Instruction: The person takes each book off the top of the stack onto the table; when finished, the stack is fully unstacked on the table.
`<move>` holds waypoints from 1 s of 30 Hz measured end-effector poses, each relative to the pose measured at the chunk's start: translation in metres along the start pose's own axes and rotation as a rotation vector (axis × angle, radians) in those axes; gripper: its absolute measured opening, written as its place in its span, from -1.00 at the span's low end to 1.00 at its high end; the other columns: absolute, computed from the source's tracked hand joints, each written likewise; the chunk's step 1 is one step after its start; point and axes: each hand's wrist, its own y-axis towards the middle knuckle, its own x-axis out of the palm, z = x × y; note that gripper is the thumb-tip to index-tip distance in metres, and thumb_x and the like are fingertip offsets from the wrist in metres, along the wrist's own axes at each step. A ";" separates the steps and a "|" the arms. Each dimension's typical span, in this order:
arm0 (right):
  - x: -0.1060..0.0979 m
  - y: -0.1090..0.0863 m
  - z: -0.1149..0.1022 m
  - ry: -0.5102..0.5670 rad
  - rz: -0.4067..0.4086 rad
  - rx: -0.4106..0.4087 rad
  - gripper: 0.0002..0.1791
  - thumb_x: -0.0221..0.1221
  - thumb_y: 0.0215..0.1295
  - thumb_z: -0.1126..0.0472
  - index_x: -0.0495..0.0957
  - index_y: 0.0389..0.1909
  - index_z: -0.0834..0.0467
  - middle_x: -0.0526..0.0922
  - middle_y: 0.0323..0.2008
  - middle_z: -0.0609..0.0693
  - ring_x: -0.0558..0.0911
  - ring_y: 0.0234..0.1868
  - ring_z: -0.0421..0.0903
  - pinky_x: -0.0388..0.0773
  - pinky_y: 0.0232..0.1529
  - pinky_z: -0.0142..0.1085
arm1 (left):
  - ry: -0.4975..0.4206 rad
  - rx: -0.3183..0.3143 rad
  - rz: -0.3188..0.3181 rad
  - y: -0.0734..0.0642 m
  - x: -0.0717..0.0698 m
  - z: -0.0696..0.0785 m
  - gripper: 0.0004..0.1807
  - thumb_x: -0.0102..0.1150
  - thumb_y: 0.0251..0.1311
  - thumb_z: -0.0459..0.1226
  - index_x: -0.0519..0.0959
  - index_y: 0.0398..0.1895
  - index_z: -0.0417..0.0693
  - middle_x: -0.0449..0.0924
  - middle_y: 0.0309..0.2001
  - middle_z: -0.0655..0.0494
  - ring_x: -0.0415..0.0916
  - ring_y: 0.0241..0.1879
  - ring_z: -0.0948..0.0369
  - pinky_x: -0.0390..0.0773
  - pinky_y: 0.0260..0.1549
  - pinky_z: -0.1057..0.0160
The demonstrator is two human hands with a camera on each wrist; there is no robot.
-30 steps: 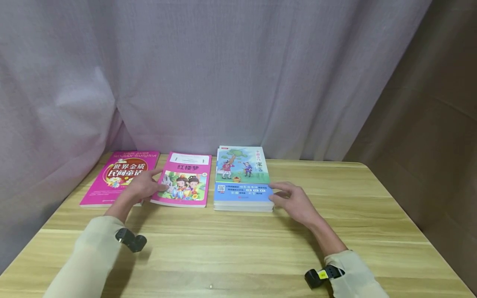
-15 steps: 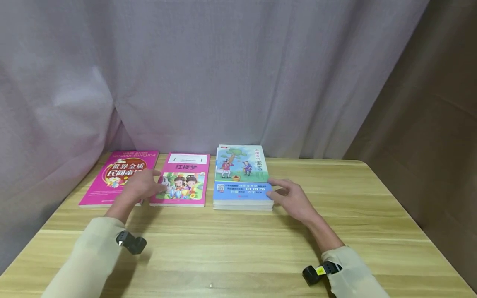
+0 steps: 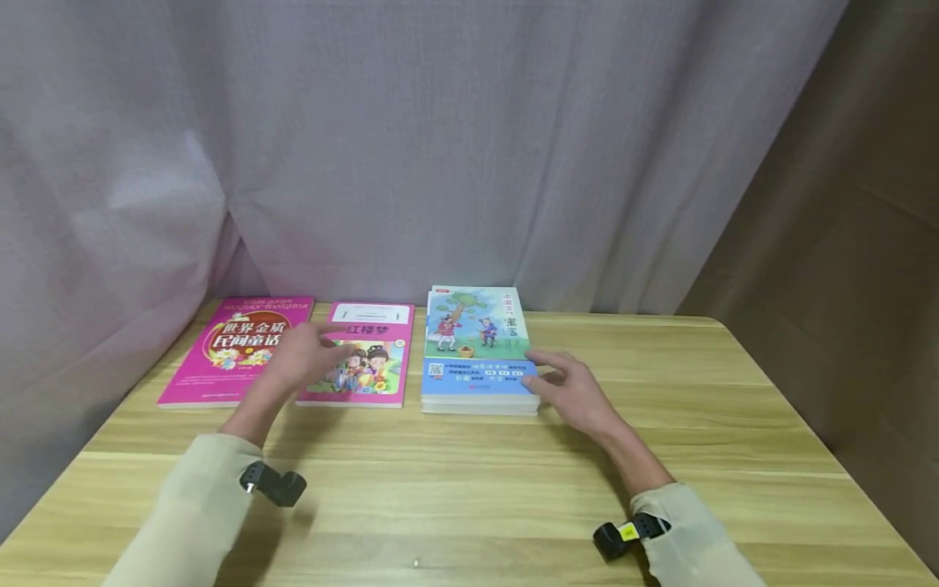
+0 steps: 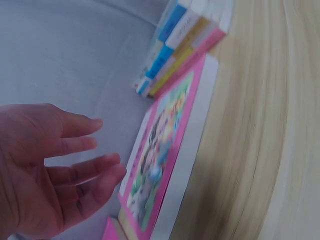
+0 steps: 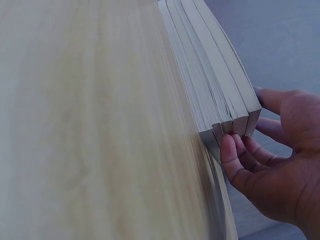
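My left hand [image 3: 301, 359] is over the left part of a pink picture book [image 3: 385, 375] lying flat on the table. In the left wrist view its fingers [image 4: 90, 172] are loosely bent and hold nothing, with the book [image 4: 165, 145] beyond them. At the right side of a stack of books [image 3: 480, 399], my right hand [image 3: 575, 395] touches the edge with its fingertips. The stack is topped by a green and blue picture book [image 3: 477, 326]. The right wrist view shows the fingers [image 5: 245, 155] slightly bent against the corner of the stacked pages [image 5: 215, 70].
Another pink book [image 3: 191, 371] with a red oval lies left of the middle one, partly behind the left hand. A grey curtain [image 3: 381, 163] hangs close behind the books. The wooden table [image 3: 469, 497] reaches toward the front and right.
My left hand has moved right and slightly up, from the pink book's left edge to over its cover. My right hand has stayed at the stack's side with hardly any shift.
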 end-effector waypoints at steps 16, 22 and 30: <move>-0.012 -0.003 0.001 0.052 -0.033 0.066 -0.31 0.30 0.50 0.08 0.37 0.55 0.20 0.41 0.49 0.33 0.79 -0.33 0.04 0.57 -0.25 -0.26 | -0.300 0.048 -0.140 0.006 0.052 0.028 -0.36 0.25 0.49 -0.24 0.36 0.59 -0.01 0.61 0.20 -0.36 0.72 -0.37 0.11 0.82 -0.37 0.15; -0.016 -0.007 0.003 0.078 -0.036 0.068 -0.31 0.30 0.50 0.10 0.36 0.55 0.22 0.45 0.40 0.37 0.81 -0.17 0.02 0.69 -0.15 -0.26 | -0.389 0.033 -0.199 0.007 0.067 0.034 -0.31 0.26 0.48 -0.28 0.31 0.63 0.02 0.65 0.09 -0.35 0.72 -0.43 0.10 0.83 -0.38 0.15; -0.019 -0.007 0.006 0.108 -0.034 0.099 -0.31 0.31 0.48 0.15 0.37 0.55 0.22 0.47 0.31 0.41 0.75 -0.24 -0.08 0.73 -0.24 -0.31 | -0.442 0.070 -0.261 0.008 0.082 0.039 -0.27 0.33 0.42 -0.27 0.33 0.62 0.06 0.69 -0.01 -0.27 0.73 -0.44 0.08 0.83 -0.38 0.11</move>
